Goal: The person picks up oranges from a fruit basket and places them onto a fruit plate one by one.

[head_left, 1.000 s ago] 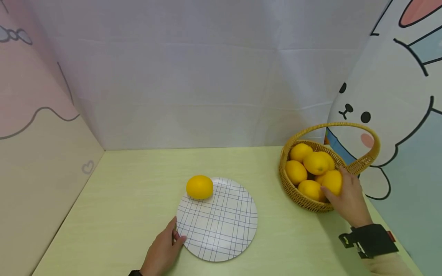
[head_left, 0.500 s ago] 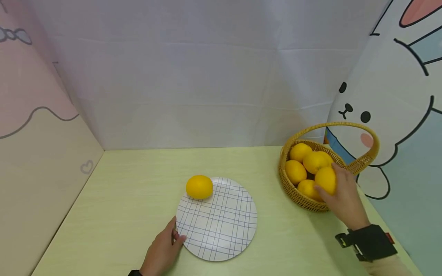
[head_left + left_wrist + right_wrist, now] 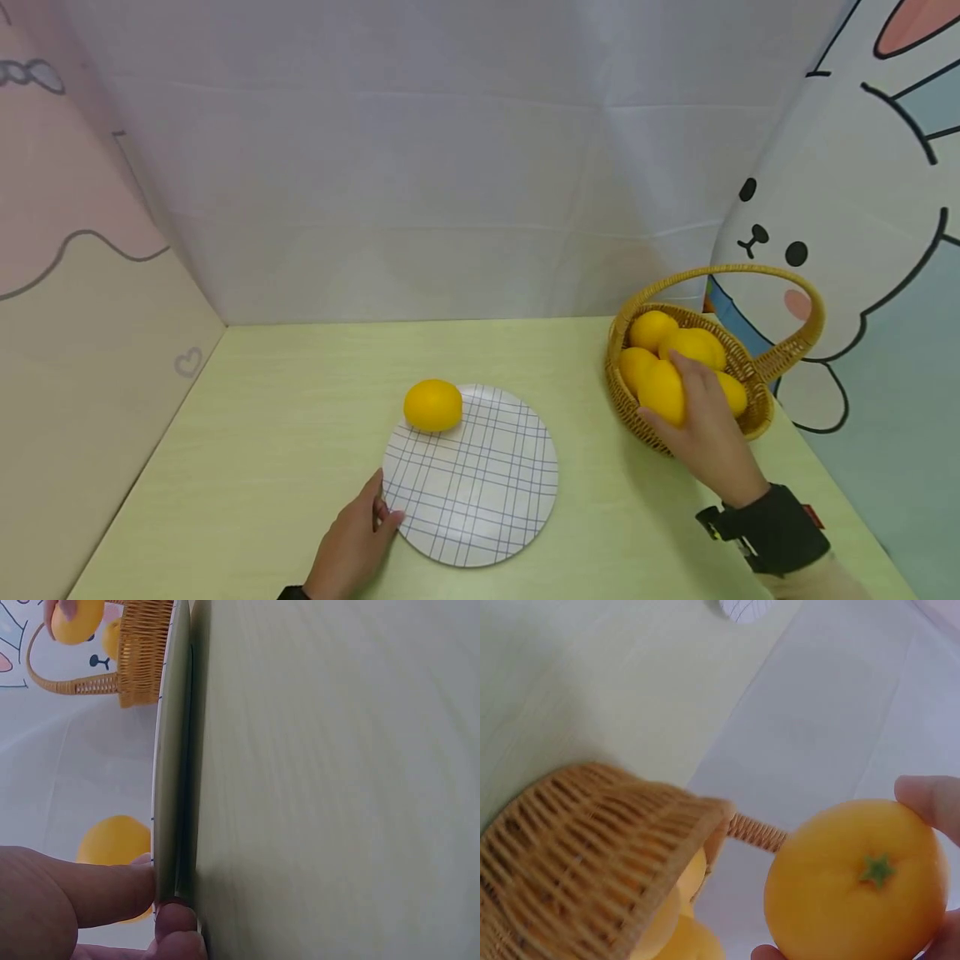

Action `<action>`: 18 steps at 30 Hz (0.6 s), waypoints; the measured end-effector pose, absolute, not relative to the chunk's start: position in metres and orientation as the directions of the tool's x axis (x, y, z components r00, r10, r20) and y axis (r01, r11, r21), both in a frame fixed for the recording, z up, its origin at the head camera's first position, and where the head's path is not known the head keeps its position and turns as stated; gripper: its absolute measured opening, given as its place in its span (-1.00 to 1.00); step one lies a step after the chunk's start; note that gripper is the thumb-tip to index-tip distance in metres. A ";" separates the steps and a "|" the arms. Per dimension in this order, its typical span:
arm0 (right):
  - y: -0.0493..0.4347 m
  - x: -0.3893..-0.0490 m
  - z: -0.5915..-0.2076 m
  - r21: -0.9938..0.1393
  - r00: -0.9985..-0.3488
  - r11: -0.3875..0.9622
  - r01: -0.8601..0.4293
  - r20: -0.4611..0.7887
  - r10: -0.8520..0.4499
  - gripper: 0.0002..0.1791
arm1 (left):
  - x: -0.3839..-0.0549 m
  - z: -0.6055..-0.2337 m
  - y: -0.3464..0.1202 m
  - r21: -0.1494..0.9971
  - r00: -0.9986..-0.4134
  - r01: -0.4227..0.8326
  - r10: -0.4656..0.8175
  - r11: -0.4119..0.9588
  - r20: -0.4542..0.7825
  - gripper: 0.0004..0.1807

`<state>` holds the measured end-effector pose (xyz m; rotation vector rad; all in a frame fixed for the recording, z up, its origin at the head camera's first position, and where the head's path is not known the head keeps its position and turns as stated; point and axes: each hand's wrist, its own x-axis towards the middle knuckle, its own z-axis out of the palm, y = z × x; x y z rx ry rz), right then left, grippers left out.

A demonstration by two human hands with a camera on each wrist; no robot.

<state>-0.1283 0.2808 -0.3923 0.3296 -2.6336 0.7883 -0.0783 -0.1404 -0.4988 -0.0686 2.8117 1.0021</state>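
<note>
My right hand (image 3: 708, 429) holds an orange (image 3: 855, 881) between thumb and fingers, raised over the near side of the wicker basket (image 3: 761, 412). A green star-shaped stem end shows on it in the right wrist view. Several more oranges (image 3: 652, 331) lie in the basket. With thumb above and fingers below, my left hand (image 3: 352, 537) grips the near left rim of a round white plate (image 3: 480, 492) patterned in blue check lines. Another orange (image 3: 433, 406) rests at the plate's far left edge.
The basket's tall looped handle (image 3: 810, 325) arches above the fruit on the far right of the pale wooden table (image 3: 300, 392). A white cloth wall (image 3: 412, 208) closes off the back, with printed cartoon panels (image 3: 847, 275) at the sides.
My right hand has lifted the orange from the right side of the basket and moved it left across the other fruit. The left hand and the plate have stayed in place.
</note>
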 end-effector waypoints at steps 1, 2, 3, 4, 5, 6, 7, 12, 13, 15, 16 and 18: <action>0.278 -0.129 -0.393 -0.476 -0.896 0.810 -0.342 0.425 -0.128 -0.10 | -0.078 -0.499 -0.140 0.624 -0.987 -0.096 0.008 0.775 -0.162 -0.24; 0.275 -0.130 -0.394 -0.471 -0.889 0.807 -0.357 0.435 -0.140 -0.09 | -0.078 -0.499 -0.140 0.623 -0.987 -0.097 0.008 0.776 -0.163 -0.24; 0.272 -0.131 -0.395 -0.466 -0.885 0.804 -0.369 0.440 -0.151 -0.09 | -0.078 -0.499 -0.140 0.622 -0.987 -0.098 0.007 0.777 -0.163 -0.24; 0.269 -0.132 -0.395 -0.457 -0.881 0.805 -0.379 0.444 -0.163 -0.08 | -0.078 -0.499 -0.140 0.620 -0.986 -0.098 0.007 0.778 -0.165 -0.23; 0.266 -0.133 -0.396 -0.447 -0.878 0.807 -0.386 0.447 -0.173 -0.08 | -0.078 -0.499 -0.140 0.619 -0.986 -0.099 0.006 0.779 -0.165 -0.24; 0.263 -0.133 -0.396 -0.438 -0.876 0.809 -0.391 0.446 -0.182 -0.08 | -0.078 -0.498 -0.140 0.619 -0.986 -0.098 0.006 0.779 -0.164 -0.24; 0.259 -0.134 -0.396 -0.430 -0.876 0.812 -0.395 0.443 -0.191 -0.08 | -0.078 -0.498 -0.140 0.618 -0.987 -0.098 0.006 0.780 -0.163 -0.24; 0.238 -0.136 -0.395 -0.414 -0.885 0.815 -0.405 0.401 -0.236 -0.09 | -0.077 -0.496 -0.140 0.617 -0.987 -0.098 0.002 0.781 -0.159 -0.24; 0.234 -0.137 -0.395 -0.410 -0.884 0.814 -0.411 0.398 -0.246 -0.09 | -0.077 -0.496 -0.140 0.616 -0.987 -0.100 0.000 0.781 -0.161 -0.24; 0.226 -0.138 -0.394 -0.398 -0.879 0.813 -0.424 0.396 -0.264 -0.09 | -0.077 -0.496 -0.140 0.616 -0.986 -0.105 -0.002 0.781 -0.165 -0.23; 0.223 -0.138 -0.395 -0.388 -0.875 0.814 -0.431 0.400 -0.273 -0.09 | -0.077 -0.496 -0.140 0.615 -0.986 -0.106 -0.002 0.781 -0.167 -0.23; 0.217 -0.139 -0.395 -0.370 -0.866 0.814 -0.447 0.406 -0.291 -0.09 | -0.077 -0.496 -0.139 0.614 -0.985 -0.109 -0.004 0.781 -0.170 -0.22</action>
